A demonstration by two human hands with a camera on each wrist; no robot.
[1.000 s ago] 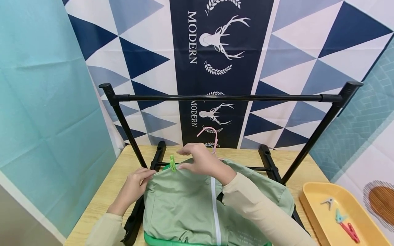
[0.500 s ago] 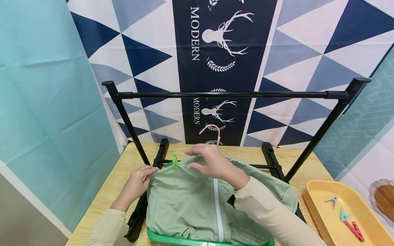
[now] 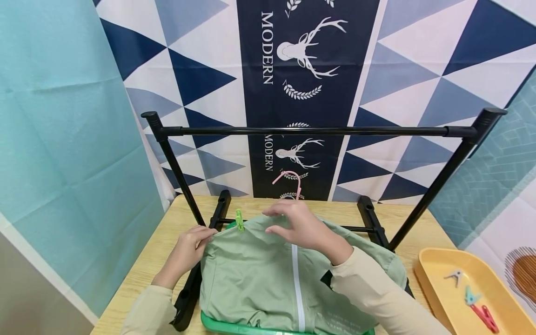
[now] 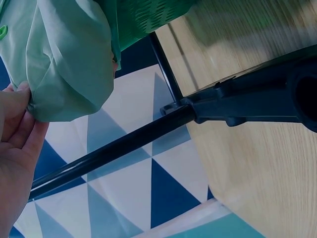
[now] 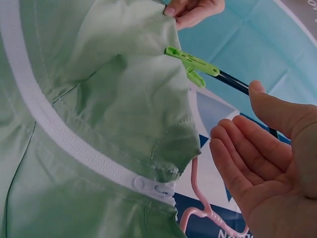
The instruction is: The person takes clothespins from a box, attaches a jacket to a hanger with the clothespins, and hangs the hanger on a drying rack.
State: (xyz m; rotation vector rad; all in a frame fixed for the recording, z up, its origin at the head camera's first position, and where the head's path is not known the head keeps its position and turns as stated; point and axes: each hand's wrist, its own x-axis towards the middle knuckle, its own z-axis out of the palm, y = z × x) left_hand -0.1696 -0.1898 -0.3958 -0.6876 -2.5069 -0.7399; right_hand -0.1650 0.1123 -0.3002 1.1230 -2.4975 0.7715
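A light green zip jacket (image 3: 247, 274) with a white zipper (image 3: 298, 288) is spread over a green basket (image 3: 222, 325). Above its collar rises the hook of a pink hanger (image 3: 298, 188). A bright green clothespin (image 3: 239, 220) is clipped to the jacket's top edge, left of the collar. My left hand (image 3: 186, 253) pinches the jacket's left corner between thumb and fingers, which also shows in the left wrist view. My right hand (image 3: 303, 230) is held over the collar area, its fingers bent loosely and empty. In the right wrist view a gap separates it from the clothespin (image 5: 195, 64).
A black garment rack (image 3: 301, 131) stands on the wooden table (image 3: 138, 284), its bar above and behind the jacket. To the right sits a yellow tray (image 3: 435, 284) with a grey clothespin (image 3: 455, 277), a blue one (image 3: 472, 296) and a red one (image 3: 485, 318). Patterned cloth hangs behind.
My right hand has drawn away from the green clothespin, moving right across the collar. The left hand keeps its pinch on the corner. The head view has shifted slightly.
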